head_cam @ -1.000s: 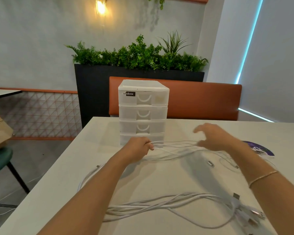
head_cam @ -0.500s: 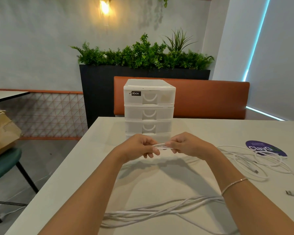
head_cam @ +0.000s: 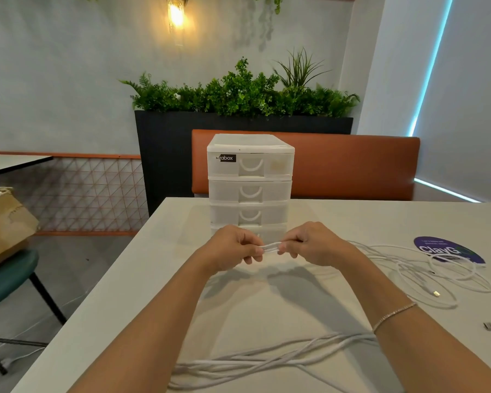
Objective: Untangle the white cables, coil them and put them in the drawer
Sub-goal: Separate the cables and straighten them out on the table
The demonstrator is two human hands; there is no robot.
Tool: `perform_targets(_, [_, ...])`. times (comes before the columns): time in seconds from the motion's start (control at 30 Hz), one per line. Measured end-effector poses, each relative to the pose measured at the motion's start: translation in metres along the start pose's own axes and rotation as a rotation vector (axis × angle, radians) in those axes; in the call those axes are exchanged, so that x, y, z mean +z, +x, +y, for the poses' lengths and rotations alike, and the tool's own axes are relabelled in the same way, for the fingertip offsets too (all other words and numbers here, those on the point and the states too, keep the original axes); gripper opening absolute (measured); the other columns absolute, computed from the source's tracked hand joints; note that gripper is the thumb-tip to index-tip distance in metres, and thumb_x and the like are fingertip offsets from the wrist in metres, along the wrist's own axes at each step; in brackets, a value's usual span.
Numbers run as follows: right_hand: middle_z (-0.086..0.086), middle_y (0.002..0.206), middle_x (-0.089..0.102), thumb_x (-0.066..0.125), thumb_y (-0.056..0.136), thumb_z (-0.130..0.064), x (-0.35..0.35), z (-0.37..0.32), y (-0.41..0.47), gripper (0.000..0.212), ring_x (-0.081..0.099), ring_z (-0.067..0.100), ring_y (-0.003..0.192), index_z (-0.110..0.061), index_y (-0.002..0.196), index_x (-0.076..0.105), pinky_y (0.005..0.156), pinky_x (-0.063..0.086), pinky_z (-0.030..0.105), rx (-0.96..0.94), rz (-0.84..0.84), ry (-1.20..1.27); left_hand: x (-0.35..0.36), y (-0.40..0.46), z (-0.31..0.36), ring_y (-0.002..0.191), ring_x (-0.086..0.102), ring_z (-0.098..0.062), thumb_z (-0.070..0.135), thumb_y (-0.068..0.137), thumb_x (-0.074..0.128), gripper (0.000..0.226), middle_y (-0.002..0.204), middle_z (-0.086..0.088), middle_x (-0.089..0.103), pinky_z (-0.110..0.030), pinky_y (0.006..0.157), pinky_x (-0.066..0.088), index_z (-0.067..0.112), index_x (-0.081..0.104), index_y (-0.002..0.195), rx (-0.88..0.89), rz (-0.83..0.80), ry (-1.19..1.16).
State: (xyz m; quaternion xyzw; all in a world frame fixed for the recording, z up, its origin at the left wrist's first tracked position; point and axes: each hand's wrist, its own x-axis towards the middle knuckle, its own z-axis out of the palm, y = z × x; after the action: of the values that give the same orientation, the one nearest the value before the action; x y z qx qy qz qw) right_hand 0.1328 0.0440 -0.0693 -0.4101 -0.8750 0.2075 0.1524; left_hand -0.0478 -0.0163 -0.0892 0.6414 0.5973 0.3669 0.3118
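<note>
left hand (head_cam: 233, 246) + right hand (head_cam: 313, 245): fingers curled, pinching a short run of white cable (head_cam: 271, 246) between them, raised off table (head_cam: 267, 302), likely to start a coil | loose cables (head_cam: 267, 361) nearer; more at right (head_cam: 425, 276) | drawers (head_cam: 250, 188) all closed, behind hands

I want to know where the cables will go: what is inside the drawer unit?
The drawer unit has cloudy, shut fronts; a faint yellowish patch shows in the top drawer. The hands hide most of the lowest drawer.

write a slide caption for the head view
Both hands pinch a white cable before closed drawers; more cables lie loose.
</note>
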Motion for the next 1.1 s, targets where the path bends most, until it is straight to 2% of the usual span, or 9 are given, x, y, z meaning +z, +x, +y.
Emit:
perform_targets(0.17, [-0.003,0.065,0.052,0.053,0.094,-0.026,0.007,-0.002,0.01,0.022,0.044,0.009,0.062,-0.013,0.081,0.066,0.057,0.032,0.016,-0.033,0.054,-0.038,0.004,0.005,-0.002,0.064,0.05,-0.008,0.013,0.09,0.058,0.018,0.071,0.005,0.06,-0.011,0.058,0.038,0.019,0.068,0.077,0.021,0.181,0.155])
perform_targets(0.3, [-0.005,0.067,0.058,0.058,0.09,-0.035,0.006,0.0,0.022,0.019,0.05,0.013,0.067,-0.022,0.086,0.072,0.059,0.032,0.021,-0.04,0.205,-0.059,0.001,0.009,0.0,0.06,0.046,-0.007,0.01,0.091,0.056,0.016,0.066,0.008,0.056,-0.011,0.055,0.036,0.013,0.072,0.091,0.048,0.287,0.106])
perform_targets(0.4, [-0.008,0.063,0.059,0.062,0.087,-0.037,-0.006,0.009,0.015,0.023,0.047,0.006,0.057,-0.024,0.07,0.068,0.054,0.034,0.014,0.003,0.081,0.024,0.0,0.009,0.0,0.057,0.042,-0.005,0.01,0.092,0.056,0.015,0.062,0.009,0.051,-0.007,0.053,0.035,0.01,0.072,0.093,0.077,0.244,0.18])
perform_targets(0.57, [-0.007,0.075,0.068,0.062,0.088,-0.019,-0.018,0.012,0.0,0.015,0.054,0.004,0.067,-0.024,0.08,0.074,0.062,0.039,0.015,0.034,-0.191,0.07,0.0,0.007,0.001,0.057,0.04,-0.005,0.008,0.091,0.055,0.015,0.063,0.01,0.049,-0.007,0.052,0.033,0.007,0.07,0.088,0.057,0.16,0.215])
perform_targets(0.67, [-0.014,0.059,0.064,0.061,0.088,-0.015,-0.016,0.017,0.001,0.014,0.052,0.0,0.056,-0.017,0.082,0.074,0.058,0.038,0.012,0.032,-0.101,0.056,0.0,0.003,0.005,0.058,0.046,-0.002,0.013,0.09,0.059,0.015,0.067,0.013,0.058,-0.007,0.057,0.036,0.016,0.07,0.081,0.049,0.041,0.176])
perform_targets(0.8, [-0.009,0.062,0.061,0.06,0.089,-0.014,-0.013,0.023,0.003,0.015,0.045,0.004,0.055,-0.01,0.086,0.074,0.051,0.034,0.01,0.022,0.101,0.158,0.002,-0.001,0.011,0.055,0.046,0.001,0.015,0.089,0.06,0.017,0.066,0.015,0.063,-0.007,0.055,0.038,0.024,0.07,0.078,0.063,-0.108,0.169])
perform_targets(0.87, [-0.004,0.06,0.056,0.059,0.09,-0.018,-0.013,0.019,0.001,0.02,0.042,0.009,0.056,-0.005,0.083,0.073,0.053,0.033,0.015,0.026,0.021,0.145,0.0,0.001,0.008,0.056,0.046,0.0,0.016,0.09,0.059,0.016,0.065,0.014,0.06,-0.008,0.056,0.037,0.02,0.07,0.079,0.045,-0.032,0.174])
perform_targets(0.97, [-0.01,0.05,0.045,0.056,0.092,-0.031,-0.012,0.004,-0.005,0.027,0.036,0.004,0.048,-0.016,0.08,0.074,0.05,0.03,0.013,0.026,-0.112,0.173,-0.001,0.004,0.001,0.054,0.042,-0.003,0.016,0.092,0.057,0.02,0.059,0.012,0.052,-0.008,0.051,0.032,0.018,0.068,0.075,0.049,0.149,0.141])
perform_targets(1.1, [-0.004,0.059,0.048,0.05,0.094,-0.037,-0.015,0.0,-0.003,0.035,0.042,0.005,0.055,-0.02,0.072,0.071,0.052,0.032,0.016,0.066,0.014,0.112,0.003,0.001,0.004,0.059,0.046,-0.001,0.017,0.093,0.055,0.021,0.068,0.013,0.058,-0.007,0.057,0.034,0.025,0.069,0.081,0.065,0.086,0.105])
